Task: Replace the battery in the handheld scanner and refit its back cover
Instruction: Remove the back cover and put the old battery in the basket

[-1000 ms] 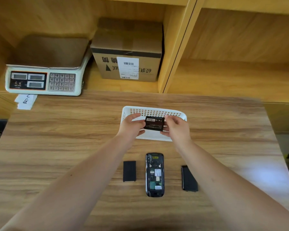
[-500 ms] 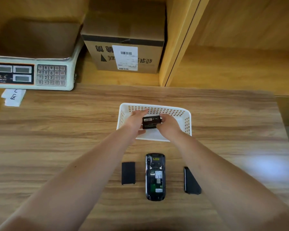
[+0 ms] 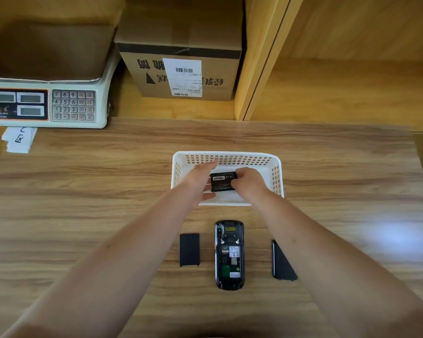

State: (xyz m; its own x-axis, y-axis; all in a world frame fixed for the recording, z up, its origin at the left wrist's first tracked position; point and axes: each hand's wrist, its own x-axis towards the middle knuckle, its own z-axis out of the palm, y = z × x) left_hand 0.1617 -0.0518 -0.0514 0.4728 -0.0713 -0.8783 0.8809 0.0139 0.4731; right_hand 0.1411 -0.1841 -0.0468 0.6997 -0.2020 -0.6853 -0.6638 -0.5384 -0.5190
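Both your hands are over the white basket (image 3: 276,176), holding a black battery (image 3: 223,181) between them. Your left hand (image 3: 199,181) has its fingers spread along the battery's left edge, thumb underneath, and your right hand (image 3: 248,182) is curled over the battery's right side, covering its right end. The label strip on the battery's top face shows, but the print is too small to read. Whether the battery is touching the basket floor or held just above it cannot be told, because your hands block the view beneath it.

Nearer to you on the wooden table (image 3: 83,215) lies the scanner (image 3: 229,254), face down with its back open. The battery bay is bare, showing stickers and a green board inside; their text is unreadable. Just to the left of the scanner lies a flat black rectangle (image 3: 189,250), apart from it. On the right lies another black piece (image 3: 282,262), partly hidden by your right forearm, so only a wedge of it shows. Which of these two is the cover and which a battery cannot be told.

At the back, a weighing scale (image 3: 47,103) is cut off by the left edge, with paper slips (image 3: 20,140) below it, and a cardboard box (image 3: 181,57) sits on the shelf, its top out of view.
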